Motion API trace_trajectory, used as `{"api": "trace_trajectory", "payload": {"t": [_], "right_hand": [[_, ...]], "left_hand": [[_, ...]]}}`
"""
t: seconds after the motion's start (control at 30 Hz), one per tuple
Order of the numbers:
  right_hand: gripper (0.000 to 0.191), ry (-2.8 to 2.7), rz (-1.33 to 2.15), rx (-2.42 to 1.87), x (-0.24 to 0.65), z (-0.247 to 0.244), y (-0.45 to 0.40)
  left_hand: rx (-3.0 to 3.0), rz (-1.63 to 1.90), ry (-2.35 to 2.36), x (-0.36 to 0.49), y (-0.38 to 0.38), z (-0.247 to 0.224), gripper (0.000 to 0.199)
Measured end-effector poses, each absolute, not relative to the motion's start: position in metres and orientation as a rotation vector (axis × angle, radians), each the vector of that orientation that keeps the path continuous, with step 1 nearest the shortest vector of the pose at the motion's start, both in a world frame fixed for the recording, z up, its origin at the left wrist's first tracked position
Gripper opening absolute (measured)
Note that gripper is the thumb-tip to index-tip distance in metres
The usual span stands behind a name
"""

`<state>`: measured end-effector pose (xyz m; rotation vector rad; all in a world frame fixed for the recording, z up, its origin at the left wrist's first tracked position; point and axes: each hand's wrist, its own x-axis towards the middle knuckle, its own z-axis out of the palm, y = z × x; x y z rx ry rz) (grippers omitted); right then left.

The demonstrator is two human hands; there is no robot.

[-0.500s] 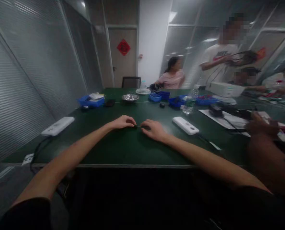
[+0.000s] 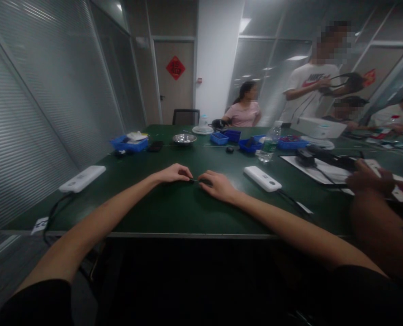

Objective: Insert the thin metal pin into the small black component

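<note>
Over the middle of the green table (image 2: 174, 213), my left hand (image 2: 174, 173) pinches a small dark, thin thing (image 2: 193, 180) between thumb and fingertips. A slim, lighter stretch of it spans the narrow gap to my right hand (image 2: 219, 185). My right hand's fingers are curled inward, closed at the thing's other end; what lies inside them is mostly hidden. Too little of the thing shows to tell its kind. Both hands are low over the tabletop, fingertips nearly meeting.
White power-bank-like devices with cables lie left (image 2: 82, 178) and right (image 2: 263, 178). Farther back are a metal bowl (image 2: 184, 139), blue trays (image 2: 130, 144), a water bottle (image 2: 267, 147) and a small black object (image 2: 229, 149). A co-worker's hand (image 2: 371, 179) works at right; others are beyond.
My hands stay almost in place, with the thin thing still between them. The standing person at the back right has shifted the dark item in their hands slightly.
</note>
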<state>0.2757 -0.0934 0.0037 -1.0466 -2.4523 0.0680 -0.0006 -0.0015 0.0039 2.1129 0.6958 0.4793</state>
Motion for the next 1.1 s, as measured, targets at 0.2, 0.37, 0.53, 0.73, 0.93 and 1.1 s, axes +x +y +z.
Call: {"api": "trace_trajectory", "payload": {"t": [0.2, 0.37, 0.53, 0.73, 0.93, 1.1], "right_hand": [[0.025, -2.433, 0.09, -1.016, 0.275, 0.0, -0.089], [0.025, -2.481, 0.034, -0.981, 0.275, 0.0, -0.089], [0.024, -2.447, 0.086, -0.997, 0.274, -0.001, -0.087], [0.025, -2.331, 0.164, -1.13, 0.272, -0.001, -0.082], [0.028, -2.243, 0.119, -1.406, 0.272, 0.0, -0.08], [0.029, -2.221, 0.118, -1.455, 0.272, 0.002, -0.082]], "left_hand": [[2.12, 0.441, 0.667, 0.001, -0.005, 0.007, 0.033], [2.185, 0.453, 0.662, 0.006, -0.009, 0.007, 0.032], [2.146, 0.45, 0.649, 0.01, -0.011, 0.005, 0.038], [2.065, 0.494, 0.651, 0.015, -0.01, 0.0, 0.063], [2.182, 0.483, 0.766, 0.009, -0.009, 0.002, 0.048], [2.423, 0.592, 0.772, 0.009, -0.014, 0.005, 0.032]]}}
